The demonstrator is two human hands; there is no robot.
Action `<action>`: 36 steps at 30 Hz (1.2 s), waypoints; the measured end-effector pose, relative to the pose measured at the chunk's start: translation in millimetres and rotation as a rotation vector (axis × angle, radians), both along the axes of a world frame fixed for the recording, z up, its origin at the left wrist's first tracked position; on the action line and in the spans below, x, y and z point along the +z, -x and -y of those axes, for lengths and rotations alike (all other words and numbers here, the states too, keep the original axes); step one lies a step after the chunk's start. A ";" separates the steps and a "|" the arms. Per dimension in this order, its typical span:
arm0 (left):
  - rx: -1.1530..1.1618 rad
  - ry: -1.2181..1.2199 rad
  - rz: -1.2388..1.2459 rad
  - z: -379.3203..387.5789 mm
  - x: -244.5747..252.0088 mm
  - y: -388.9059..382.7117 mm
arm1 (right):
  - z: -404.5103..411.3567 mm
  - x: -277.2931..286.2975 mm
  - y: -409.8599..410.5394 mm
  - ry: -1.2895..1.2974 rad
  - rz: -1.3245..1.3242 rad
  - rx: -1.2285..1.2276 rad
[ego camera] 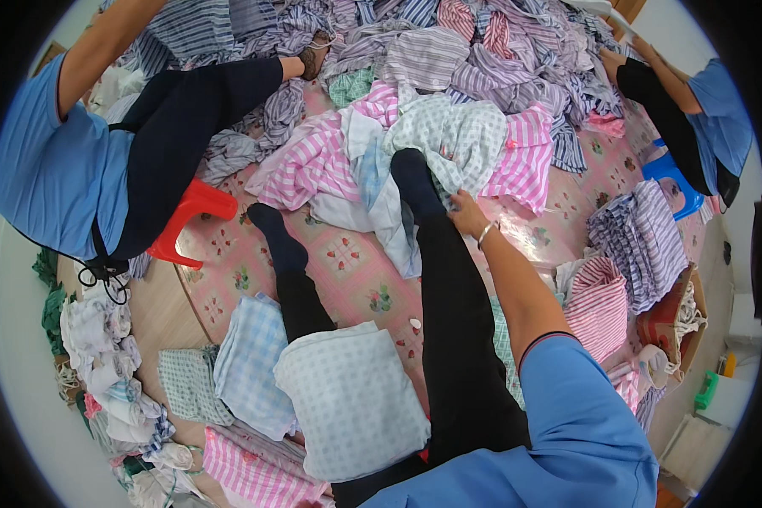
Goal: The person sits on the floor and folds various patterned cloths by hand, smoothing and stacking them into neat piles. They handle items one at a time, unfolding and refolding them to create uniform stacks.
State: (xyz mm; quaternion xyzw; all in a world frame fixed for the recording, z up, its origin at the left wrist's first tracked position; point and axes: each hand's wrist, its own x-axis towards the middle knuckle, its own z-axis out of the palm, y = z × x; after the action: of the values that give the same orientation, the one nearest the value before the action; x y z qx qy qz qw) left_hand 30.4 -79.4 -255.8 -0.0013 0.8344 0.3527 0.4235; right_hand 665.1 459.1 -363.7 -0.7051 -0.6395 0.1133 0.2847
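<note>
My right hand (468,214), with a bangle on its wrist, reaches forward beside my right shin. Its fingers are at the lower edge of a pale green checked cloth (447,127) and appear to pinch it. That cloth lies crumpled around my right foot (413,181), over pink-and-white striped cloth (521,159) and white cloth (346,213). My left hand is out of view. Across my left thigh rests a folded pale checked cloth stack (355,400). Left of it are a folded blue checked cloth (254,362) and a folded green checked cloth (190,384).
A large heap of striped garments (419,57) spans the far side. One co-worker (70,159) is at left by a red plastic stool (190,222), another (705,114) at right by a blue stool (676,184). Folded striped stacks (638,244) stand near a cardboard box (692,324).
</note>
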 end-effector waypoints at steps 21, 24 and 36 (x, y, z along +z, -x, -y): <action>-0.945 -0.903 0.254 -339.8 241.9 -368.8 | 306.3 332.6 -21.8 -0.101 -1.605 0.127; -0.570 -1.256 0.663 -332.3 245.3 -329.1 | 320.0 330.1 -53.3 -0.255 -1.727 0.109; -1.399 0.152 -0.193 -186.6 218.0 -123.1 | 445.3 267.3 -5.3 1.035 -0.809 0.133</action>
State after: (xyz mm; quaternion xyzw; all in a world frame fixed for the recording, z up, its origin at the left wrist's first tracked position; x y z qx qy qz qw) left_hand 153.5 107.2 -37.8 0.5366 0.6957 -0.0628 0.4735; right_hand 670.4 13.8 -96.3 -0.6119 -0.3873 0.6793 0.1192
